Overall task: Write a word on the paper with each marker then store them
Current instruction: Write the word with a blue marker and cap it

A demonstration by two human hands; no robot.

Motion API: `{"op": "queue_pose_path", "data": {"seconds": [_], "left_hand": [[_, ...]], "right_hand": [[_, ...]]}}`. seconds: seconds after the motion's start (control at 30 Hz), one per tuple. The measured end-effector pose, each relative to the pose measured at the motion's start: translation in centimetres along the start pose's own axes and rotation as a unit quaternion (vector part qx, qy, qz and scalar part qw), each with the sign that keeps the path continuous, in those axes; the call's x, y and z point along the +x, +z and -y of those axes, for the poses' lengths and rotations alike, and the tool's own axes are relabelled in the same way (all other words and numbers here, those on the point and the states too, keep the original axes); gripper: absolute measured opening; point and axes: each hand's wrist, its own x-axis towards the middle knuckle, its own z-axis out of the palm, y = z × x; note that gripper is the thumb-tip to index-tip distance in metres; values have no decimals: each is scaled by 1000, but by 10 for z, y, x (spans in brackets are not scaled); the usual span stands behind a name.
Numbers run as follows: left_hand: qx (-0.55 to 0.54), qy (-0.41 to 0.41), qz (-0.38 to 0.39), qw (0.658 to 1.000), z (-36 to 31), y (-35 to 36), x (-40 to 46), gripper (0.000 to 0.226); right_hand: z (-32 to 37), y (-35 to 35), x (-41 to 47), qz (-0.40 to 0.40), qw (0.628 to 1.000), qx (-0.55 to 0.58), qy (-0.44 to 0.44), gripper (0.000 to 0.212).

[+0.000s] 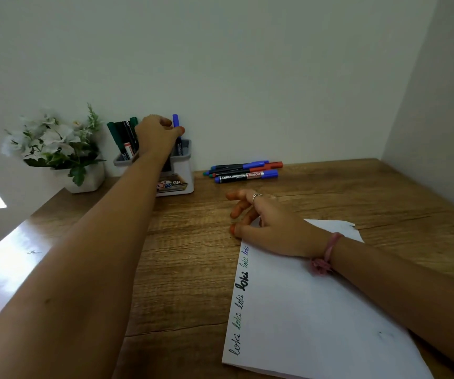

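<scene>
My left hand [157,134] reaches out to the white and grey marker holder [178,176] by the wall and pinches a blue-capped marker [177,132] that stands upright in it. Green and black markers [123,138] stick out of the holder's left side. My right hand [264,222], with a ring on one finger, rests with loosely curled fingers on the top corner of the white paper [316,318] and holds nothing. The word "loki" runs several times along the paper's left edge. Several capped markers [245,171] lie in a bunch on the table right of the holder.
A white pot of artificial white flowers [56,149] stands left of the holder. The wooden table [187,255] sits in a corner, with a wall behind it and another close on the right. Bright light falls on the table's left edge.
</scene>
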Motion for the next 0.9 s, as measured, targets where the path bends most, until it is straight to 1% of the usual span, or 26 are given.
{"op": "queue_pose_path", "data": {"seconds": [0.07, 0.1, 0.17, 0.2, 0.23, 0.27, 0.3, 0.33, 0.37, 0.43, 0.53, 0.6, 0.7, 0.77, 0.83, 0.9], "left_hand": [[-5, 6, -13, 1000, -1, 1, -2, 51], [-2, 27, -29, 999, -3, 1, -3, 51], [22, 120, -58, 991, -11, 2, -12, 42], [35, 182, -54, 981, -17, 3, -19, 35], [46, 242, -22, 969, -23, 5, -26, 30], [62, 294, 32, 953, -31, 8, -35, 26], [90, 328, 99, 935, -37, 12, -44, 25], [127, 341, 163, 917, -41, 19, -54, 27], [163, 333, 212, 904, -43, 27, -62, 32], [224, 286, 276, 890, -39, 44, -73, 42], [300, 242, 320, 866, -25, 58, -77, 41], [322, 235, 323, 859, -19, 59, -78, 37], [315, 242, 318, 861, -17, 60, -79, 36], [288, 244, 324, 867, -18, 56, -82, 37], [235, 249, 321, 883, -21, 48, -86, 37], [161, 246, 289, 911, -25, 37, -93, 34]], "right_hand": [[1, -1, -1, 1, 1000, 0, 2, 53], [1, -1, -1, 1, 1000, 3, 5, 52], [1, -2, -1, -2, 1000, 19, 10, 47], [0, -1, -1, -5, 999, 31, 10, 43], [0, -1, 0, -9, 999, 42, 8, 38], [-1, -1, 0, -15, 999, 52, 7, 32], [-2, -1, 1, -22, 998, 59, 9, 27], [-3, -1, 2, -27, 997, 66, 10, 23], [-4, -2, 2, -29, 997, 74, 10, 20], [-4, -2, 1, -31, 996, 85, 4, 18], [-4, -1, 1, -34, 995, 89, 5, 19], [-4, -1, 1, -34, 995, 93, 8, 20], [-4, -2, 1, -36, 994, 102, 14, 17], [-3, -3, 1, -40, 993, 109, 23, 16], [-1, -4, 1, -40, 991, 121, 37, 15], [4, -5, 0, -26, 988, 143, 56, 14]]}}
